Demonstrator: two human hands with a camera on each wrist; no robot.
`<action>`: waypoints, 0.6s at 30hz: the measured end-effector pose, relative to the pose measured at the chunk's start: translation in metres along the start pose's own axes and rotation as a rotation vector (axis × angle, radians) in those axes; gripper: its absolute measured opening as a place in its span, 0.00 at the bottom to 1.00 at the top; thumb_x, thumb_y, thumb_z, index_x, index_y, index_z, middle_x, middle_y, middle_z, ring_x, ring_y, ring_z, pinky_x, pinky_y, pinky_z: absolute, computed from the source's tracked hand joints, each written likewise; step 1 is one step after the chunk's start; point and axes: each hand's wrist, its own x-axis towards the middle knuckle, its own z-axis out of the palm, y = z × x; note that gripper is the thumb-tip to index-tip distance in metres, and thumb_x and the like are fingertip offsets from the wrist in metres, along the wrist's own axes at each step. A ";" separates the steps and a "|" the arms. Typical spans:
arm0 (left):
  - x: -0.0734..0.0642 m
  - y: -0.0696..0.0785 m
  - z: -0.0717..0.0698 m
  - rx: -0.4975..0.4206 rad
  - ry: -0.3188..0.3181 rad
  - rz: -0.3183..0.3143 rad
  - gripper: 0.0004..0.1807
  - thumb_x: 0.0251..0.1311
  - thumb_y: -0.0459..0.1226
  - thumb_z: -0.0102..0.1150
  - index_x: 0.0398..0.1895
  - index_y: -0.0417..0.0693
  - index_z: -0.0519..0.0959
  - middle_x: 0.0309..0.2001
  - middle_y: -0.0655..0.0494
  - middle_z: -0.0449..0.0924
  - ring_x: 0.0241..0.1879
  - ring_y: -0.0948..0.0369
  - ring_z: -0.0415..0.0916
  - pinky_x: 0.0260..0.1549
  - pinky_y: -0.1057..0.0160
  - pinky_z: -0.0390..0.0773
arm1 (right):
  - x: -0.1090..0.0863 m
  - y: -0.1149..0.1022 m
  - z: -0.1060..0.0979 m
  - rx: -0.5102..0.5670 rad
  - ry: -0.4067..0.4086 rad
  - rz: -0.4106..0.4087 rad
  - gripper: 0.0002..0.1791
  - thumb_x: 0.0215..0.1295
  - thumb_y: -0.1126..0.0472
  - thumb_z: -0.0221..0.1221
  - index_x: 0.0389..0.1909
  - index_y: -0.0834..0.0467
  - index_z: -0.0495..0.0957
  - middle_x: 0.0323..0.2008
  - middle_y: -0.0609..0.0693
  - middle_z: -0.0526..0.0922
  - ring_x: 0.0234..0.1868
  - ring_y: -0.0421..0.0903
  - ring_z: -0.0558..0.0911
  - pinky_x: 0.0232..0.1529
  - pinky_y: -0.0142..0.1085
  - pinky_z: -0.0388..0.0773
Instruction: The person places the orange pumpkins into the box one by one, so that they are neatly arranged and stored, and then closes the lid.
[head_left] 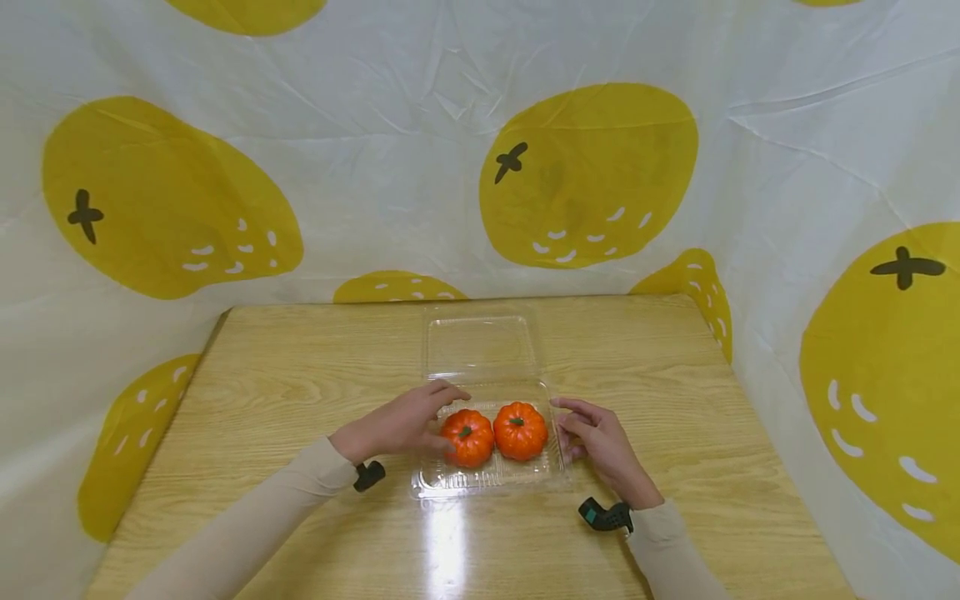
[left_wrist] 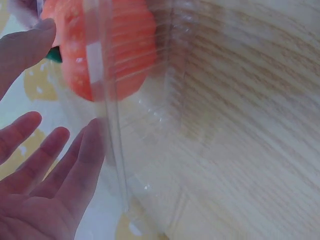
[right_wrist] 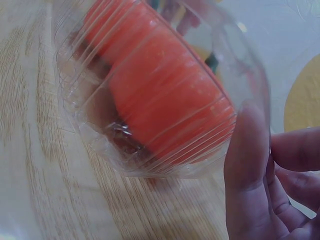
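Two orange toy pumpkins (head_left: 521, 431) with green stems sit side by side in the base of a clear plastic clamshell container (head_left: 491, 481). Its lid (head_left: 480, 343) lies folded back, away from me. My left hand (head_left: 401, 421) is over the left side of the base, fingers spread and apart from one another. Its thumb (left_wrist: 30, 47) is at the left pumpkin (left_wrist: 130, 55); whether it touches is hard to tell. At the right side, my right hand (head_left: 600, 437) pinches the container's rim, thumb (right_wrist: 247, 150) against the outer wall and index finger on the other side.
The container stands on a light wooden table (head_left: 315, 350). A white curtain (head_left: 375, 183) printed with big yellow fruit surrounds the table at the back and sides. Both wrists carry small black cameras (head_left: 603, 515).
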 end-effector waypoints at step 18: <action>-0.001 -0.012 -0.026 -0.208 0.216 -0.055 0.34 0.63 0.45 0.72 0.70 0.46 0.72 0.66 0.46 0.77 0.61 0.49 0.82 0.52 0.57 0.88 | -0.001 0.001 0.001 0.008 -0.009 0.001 0.23 0.77 0.64 0.54 0.69 0.68 0.72 0.29 0.49 0.83 0.26 0.40 0.79 0.23 0.32 0.81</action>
